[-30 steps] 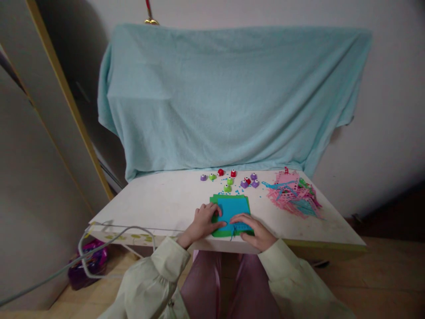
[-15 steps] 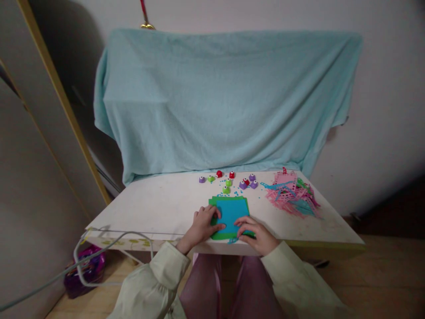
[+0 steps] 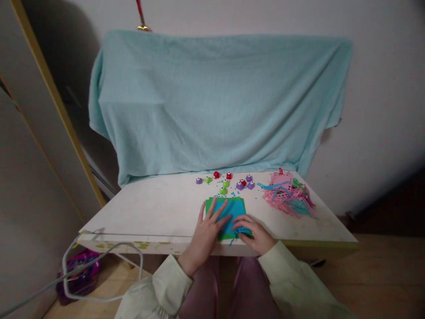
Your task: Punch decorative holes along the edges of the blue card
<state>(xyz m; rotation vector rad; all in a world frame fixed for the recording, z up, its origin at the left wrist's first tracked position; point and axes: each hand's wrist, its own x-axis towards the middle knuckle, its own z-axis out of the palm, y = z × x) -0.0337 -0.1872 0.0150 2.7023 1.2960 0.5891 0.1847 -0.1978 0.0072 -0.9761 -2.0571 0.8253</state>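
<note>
My left hand point(image 3: 206, 232) lies with its fingers spread across a square blue sheet point(image 3: 236, 208). Green sheets point(image 3: 208, 205) stick out from beneath the blue one, at the table's front edge. At the right side of this stack, my right hand point(image 3: 257, 237) is closed on a thin blue paper strip point(image 3: 242, 230) with holes along it; one end of the strip dangles toward the table edge. Just beyond the stack, tiny blue paper dots point(image 3: 235, 193) are scattered.
Several small one-eyed toy pieces in green point(image 3: 223, 191), red point(image 3: 216, 175) and purple point(image 3: 250, 185) stand at the back of the white table point(image 3: 152, 208). A heap of pink and blue paper scraps point(image 3: 285, 195) lies on the right. A grey cable point(image 3: 99, 254) loops at the left front.
My left hand has gone from curled fingers at the sheet's left edge to lying spread over it. My right hand has lifted the blue strip slightly. The whole view has shifted a little.
</note>
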